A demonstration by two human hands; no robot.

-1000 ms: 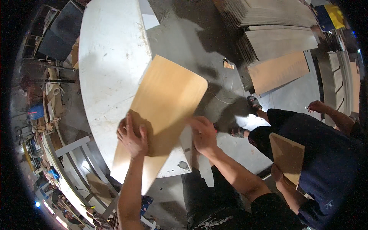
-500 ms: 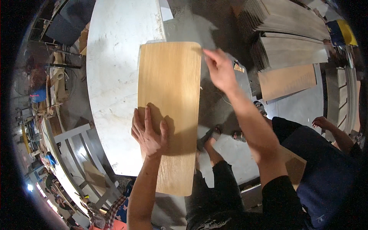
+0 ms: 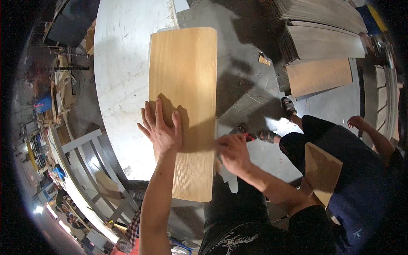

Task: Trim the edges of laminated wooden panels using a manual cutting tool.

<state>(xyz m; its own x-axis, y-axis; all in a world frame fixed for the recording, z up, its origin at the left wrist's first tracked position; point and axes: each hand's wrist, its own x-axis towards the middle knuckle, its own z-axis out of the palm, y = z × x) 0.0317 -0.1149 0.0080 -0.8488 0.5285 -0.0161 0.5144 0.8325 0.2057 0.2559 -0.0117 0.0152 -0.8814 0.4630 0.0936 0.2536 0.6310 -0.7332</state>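
Board [image 3: 182, 68] is lying mid-frame, overhanging the white counter [image 3: 123, 85]; left hand [image 3: 162, 132] is resting spread, ungrasping. Right hand [image 3: 233, 154] is sweeping down from the upper corner — probably covering that edge — grip blurred, cannot tell.

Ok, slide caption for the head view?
Left hand spread on a wood-grained board, right hand beside its right edge, white table partly beneath.

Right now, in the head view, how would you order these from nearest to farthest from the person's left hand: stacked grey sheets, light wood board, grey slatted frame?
1. Light wood board: directly beneath the left hand.
2. Grey slatted frame: lower left.
3. Stacked grey sheets: upper right, across the floor.
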